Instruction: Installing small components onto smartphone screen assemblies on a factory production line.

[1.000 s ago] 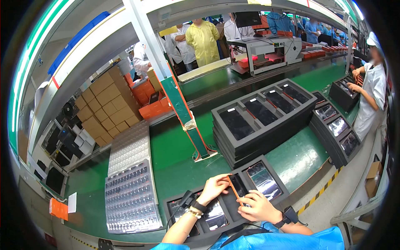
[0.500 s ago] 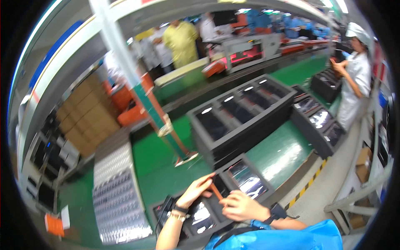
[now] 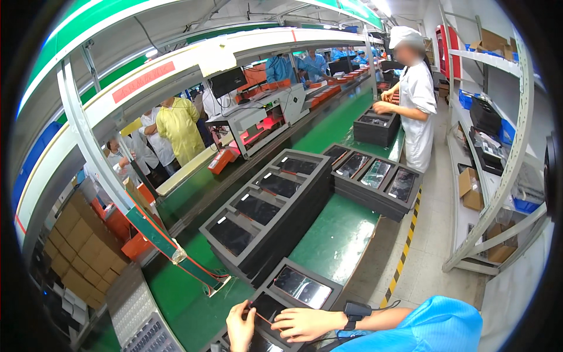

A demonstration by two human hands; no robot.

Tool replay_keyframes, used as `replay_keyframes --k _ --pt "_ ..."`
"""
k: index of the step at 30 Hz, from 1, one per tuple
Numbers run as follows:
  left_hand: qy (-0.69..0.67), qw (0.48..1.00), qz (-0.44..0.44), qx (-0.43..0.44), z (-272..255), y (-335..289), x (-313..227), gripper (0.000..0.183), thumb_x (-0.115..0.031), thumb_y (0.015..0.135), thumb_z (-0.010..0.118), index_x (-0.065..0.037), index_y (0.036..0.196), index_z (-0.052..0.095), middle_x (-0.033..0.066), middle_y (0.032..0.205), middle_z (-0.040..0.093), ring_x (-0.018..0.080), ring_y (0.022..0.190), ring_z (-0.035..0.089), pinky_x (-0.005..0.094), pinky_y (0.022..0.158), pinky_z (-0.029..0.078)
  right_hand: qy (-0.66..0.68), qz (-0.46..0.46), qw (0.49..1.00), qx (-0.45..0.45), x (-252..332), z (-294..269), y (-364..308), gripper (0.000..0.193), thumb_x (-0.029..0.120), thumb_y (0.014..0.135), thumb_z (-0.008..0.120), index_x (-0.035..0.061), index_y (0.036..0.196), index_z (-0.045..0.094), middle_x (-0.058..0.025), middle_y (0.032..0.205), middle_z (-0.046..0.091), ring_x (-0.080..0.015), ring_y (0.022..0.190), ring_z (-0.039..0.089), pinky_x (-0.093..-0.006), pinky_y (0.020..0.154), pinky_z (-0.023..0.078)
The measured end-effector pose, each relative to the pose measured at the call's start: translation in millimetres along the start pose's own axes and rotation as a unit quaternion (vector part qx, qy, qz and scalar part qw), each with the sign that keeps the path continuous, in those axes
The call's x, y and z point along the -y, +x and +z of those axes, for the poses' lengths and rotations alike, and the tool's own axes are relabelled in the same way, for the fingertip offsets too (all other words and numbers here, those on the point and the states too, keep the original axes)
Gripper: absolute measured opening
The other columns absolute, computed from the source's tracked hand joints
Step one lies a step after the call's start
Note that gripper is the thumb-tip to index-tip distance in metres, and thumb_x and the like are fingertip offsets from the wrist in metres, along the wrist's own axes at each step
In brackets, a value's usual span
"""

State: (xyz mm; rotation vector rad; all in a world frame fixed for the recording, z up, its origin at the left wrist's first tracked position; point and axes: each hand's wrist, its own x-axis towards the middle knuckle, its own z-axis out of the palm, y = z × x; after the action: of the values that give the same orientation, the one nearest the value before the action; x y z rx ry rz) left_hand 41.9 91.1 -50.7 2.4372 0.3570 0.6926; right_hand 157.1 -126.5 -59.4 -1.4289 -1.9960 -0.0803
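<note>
The phone (image 3: 268, 307) was between the two hands, at a slot of the near tray (image 3: 336, 292), its thin red edge facing the person. The left hand (image 3: 241, 327) had a narrow pinch on its far end, thumb against fingers. The right hand (image 3: 309, 324) had its fingertips at the near end; whether they gripped it or merely rested there could not be told, since the fingers hid the contact.

The likeliest trouble was a slip: a slim, smooth edge gave little to hold, and if one end went first, the phone could drop crooked and catch a corner on the slot wall. Lowered askew, it could also pinch a fingertip against the foam. The second phone (image 3: 302, 287) lay face up in the next slot, near enough for a swinging corner to scratch its glass.

The cable (image 3: 392, 304) by the right wristband (image 3: 354, 315) could snag if that arm reached. The tall stack (image 3: 296, 218) stood just beyond the tray, where a hard shove might shift its layers.
</note>
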Motion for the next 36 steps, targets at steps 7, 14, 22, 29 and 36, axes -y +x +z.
replay_keyframes --k 7,14,22,29,36 --pt "0.099 0.994 -0.037 0.004 -81 -44 -84 0.026 -0.019 0.099 0.062 -0.006 0.119 0.069 0.0140 0.123 0.067 0.0339 0.109 0.066 0.0383 0.093 0.053 0.015 0.042 0.999 -0.024 0 4 -6 0.030 0.029 0.096 0.064 0.0058 0.115 0.063 -0.0153 0.133 0.058 -0.0332 0.126 0.053 -0.0508 0.110 0.041" --pt "0.173 0.969 -0.154 -0.085 -151 -108 -27 0.023 -0.017 0.098 0.061 -0.002 0.111 0.071 0.0201 0.113 0.069 0.0383 0.105 0.066 0.0419 0.094 0.052 -0.097 0.257 0.961 -0.025 -41 0 -42 0.058 0.049 0.097 0.059 0.0118 0.141 0.054 -0.0193 0.154 0.043 -0.0421 0.143 0.038 -0.0590 0.116 0.029" --pt "0.198 0.953 -0.158 -0.163 -172 -161 27 0.022 -0.017 0.098 0.064 -0.001 0.112 0.071 0.0187 0.109 0.070 0.0303 0.083 0.070 0.0363 0.074 0.055 -0.144 0.239 0.960 0.020 -53 -10 -38 0.043 0.035 0.094 0.066 0.0255 0.137 0.064 -0.0247 0.159 0.035 -0.0495 0.146 0.032 -0.0580 0.117 0.032" --pt "0.178 0.963 -0.141 -0.146 -159 -177 -1 0.021 -0.013 0.098 0.063 -0.004 0.115 0.071 0.0187 0.117 0.068 0.0291 0.090 0.071 0.0335 0.075 0.056 -0.194 0.232 0.952 0.048 -39 -30 -14 0.042 0.020 0.085 0.068 0.0221 0.127 0.068 -0.0191 0.156 0.041 -0.0430 0.146 0.035 -0.0609 0.117 0.029" --pt "0.175 0.960 -0.187 -0.114 -165 -207 13 0.024 -0.013 0.100 0.061 -0.005 0.122 0.068 0.0159 0.129 0.063 0.0271 0.099 0.067 0.0320 0.077 0.054 -0.163 0.322 0.923 -0.134 -20 -36 -13 0.029 0.008 0.081 0.068 0.0121 0.110 0.072 -0.0145 0.125 0.068 -0.0340 0.105 0.069 -0.0426 0.091 0.057"
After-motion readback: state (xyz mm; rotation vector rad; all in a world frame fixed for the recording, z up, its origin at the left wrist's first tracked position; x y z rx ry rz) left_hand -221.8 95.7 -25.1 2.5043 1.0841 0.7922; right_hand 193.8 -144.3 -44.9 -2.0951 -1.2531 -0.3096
